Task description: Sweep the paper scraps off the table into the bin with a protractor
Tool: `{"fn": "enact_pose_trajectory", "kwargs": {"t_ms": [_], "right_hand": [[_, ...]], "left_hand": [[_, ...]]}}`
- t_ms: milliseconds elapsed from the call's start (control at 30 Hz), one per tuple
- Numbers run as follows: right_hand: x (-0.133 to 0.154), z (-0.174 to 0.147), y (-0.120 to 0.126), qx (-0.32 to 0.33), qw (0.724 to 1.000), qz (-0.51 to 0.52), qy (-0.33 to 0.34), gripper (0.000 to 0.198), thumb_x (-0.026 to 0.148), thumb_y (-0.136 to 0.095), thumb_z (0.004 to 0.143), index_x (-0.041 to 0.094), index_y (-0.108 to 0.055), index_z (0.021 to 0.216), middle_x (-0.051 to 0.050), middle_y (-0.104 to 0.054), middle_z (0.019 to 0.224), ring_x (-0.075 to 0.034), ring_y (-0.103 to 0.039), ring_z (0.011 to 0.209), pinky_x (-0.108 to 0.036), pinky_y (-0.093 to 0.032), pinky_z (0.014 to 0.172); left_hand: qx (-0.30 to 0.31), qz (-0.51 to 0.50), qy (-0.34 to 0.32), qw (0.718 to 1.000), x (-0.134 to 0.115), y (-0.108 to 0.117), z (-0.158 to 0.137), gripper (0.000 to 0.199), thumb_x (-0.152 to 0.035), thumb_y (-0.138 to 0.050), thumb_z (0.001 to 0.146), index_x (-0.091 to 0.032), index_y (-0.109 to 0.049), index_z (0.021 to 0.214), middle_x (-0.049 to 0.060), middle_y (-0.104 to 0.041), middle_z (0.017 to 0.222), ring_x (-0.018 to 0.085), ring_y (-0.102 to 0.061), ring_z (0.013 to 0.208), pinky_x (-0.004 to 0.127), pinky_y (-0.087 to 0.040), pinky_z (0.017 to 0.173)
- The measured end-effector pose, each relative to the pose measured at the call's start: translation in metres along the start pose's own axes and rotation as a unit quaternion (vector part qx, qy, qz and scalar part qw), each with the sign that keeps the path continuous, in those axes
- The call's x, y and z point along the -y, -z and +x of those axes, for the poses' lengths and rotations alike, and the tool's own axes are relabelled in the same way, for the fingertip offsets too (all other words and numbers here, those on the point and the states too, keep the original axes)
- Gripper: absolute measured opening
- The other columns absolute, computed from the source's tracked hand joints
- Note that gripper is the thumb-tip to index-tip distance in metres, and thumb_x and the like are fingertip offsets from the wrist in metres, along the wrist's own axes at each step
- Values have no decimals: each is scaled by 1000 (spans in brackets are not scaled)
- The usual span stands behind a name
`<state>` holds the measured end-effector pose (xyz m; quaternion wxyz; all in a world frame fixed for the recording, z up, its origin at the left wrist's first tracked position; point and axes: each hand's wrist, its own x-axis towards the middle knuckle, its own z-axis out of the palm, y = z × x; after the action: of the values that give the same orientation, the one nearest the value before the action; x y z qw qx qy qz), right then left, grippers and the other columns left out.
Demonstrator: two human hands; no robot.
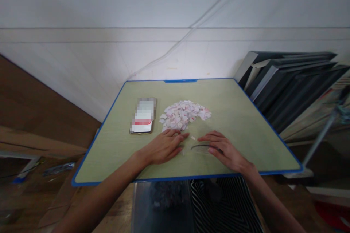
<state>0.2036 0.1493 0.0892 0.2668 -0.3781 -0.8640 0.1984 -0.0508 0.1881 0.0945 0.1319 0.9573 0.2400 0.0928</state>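
A heap of small whitish-pink paper pieces point(180, 113) lies on the green tabletop. My left hand point(166, 146) rests at the near edge of the heap, fingers stretched out and thumb apart. To the right, my right hand point(224, 149) holds a thin, dark, curved tool, which looks like tweezers point(201, 146), its tip pointing left between the hands. One single paper piece point(193, 138) lies just beyond that tip. Something clear and flat, perhaps a plastic bag, shows faintly under the tool; its outline is hard to make out.
A phone point(143, 116) with a lit, blurred screen lies left of the heap. The green table point(246, 116) has a blue rim and its far side is by the white wall. Dark flat panels point(290, 87) lean at the right. Below the near edge is a dark bin-like container point(142, 211).
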Motion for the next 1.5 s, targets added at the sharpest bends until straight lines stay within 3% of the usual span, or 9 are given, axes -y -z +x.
{"fn": "enact_pose_trajectory", "kwargs": {"t_ms": [100, 433, 767, 1000, 1200, 1400, 1500], "right_hand": [[1, 1, 0, 20, 999, -30, 5, 20, 25, -44, 87, 19, -63, 83, -4, -63, 107, -18, -51, 103, -43, -38, 91], [-1, -1, -3, 72, 992, -106, 8, 21, 27, -44, 86, 17, -61, 78, -3, -57, 118, -21, -46, 109, -44, -36, 92], [6, 3, -5, 67, 985, -158, 1, 19, 28, -49, 84, 19, -63, 77, -1, -61, 112, -21, -50, 104, -42, -38, 86], [5, 1, -7, 35, 985, -167, 25, 18, 27, -48, 85, 19, -64, 79, -2, -64, 106, -20, -52, 100, -39, -40, 83], [4, -4, -6, -5, 985, -162, 56, 19, 25, -49, 84, 16, -62, 74, -4, -67, 95, -19, -56, 91, -36, -42, 77], [4, -9, -2, -86, 987, -120, 69, 20, 20, -47, 83, 16, -58, 68, -7, -67, 85, -17, -58, 77, -34, -44, 68], [2, -12, 0, -141, 984, -97, 40, 17, 17, -44, 84, 15, -60, 78, -8, -66, 85, -17, -59, 76, -32, -47, 68]], "left_hand": [[7, 0, -14, 1000, -3, -1, 1, 33, -27, -32, 92, -13, -34, 121, 10, -43, 125, 23, -35, 112, 39, -31, 92], [15, 12, -22, 1000, -7, -2, 4, 38, -30, -29, 93, -9, -31, 124, 11, -45, 125, 24, -35, 109, 38, -31, 91], [17, 30, -20, 999, -9, 0, 5, 35, -30, -32, 92, -9, -38, 119, 10, -44, 127, 25, -36, 109, 37, -29, 92], [23, 58, -17, 998, -9, -1, 4, 37, -30, -31, 92, -8, -37, 120, 10, -46, 125, 25, -37, 109, 37, -29, 92], [20, 84, -17, 996, -10, -4, 4, 29, -30, -32, 91, -11, -45, 110, 7, -42, 131, 25, -37, 109, 37, -28, 92], [-7, 92, -21, 996, -8, -5, 2, 27, -26, -34, 90, -10, -47, 107, 8, -41, 132, 24, -39, 108, 37, -31, 90], [-36, 110, -22, 993, -5, -6, 0, 22, -23, -35, 88, -11, -49, 101, 9, -40, 133, 24, -41, 108, 39, -33, 89]]}}
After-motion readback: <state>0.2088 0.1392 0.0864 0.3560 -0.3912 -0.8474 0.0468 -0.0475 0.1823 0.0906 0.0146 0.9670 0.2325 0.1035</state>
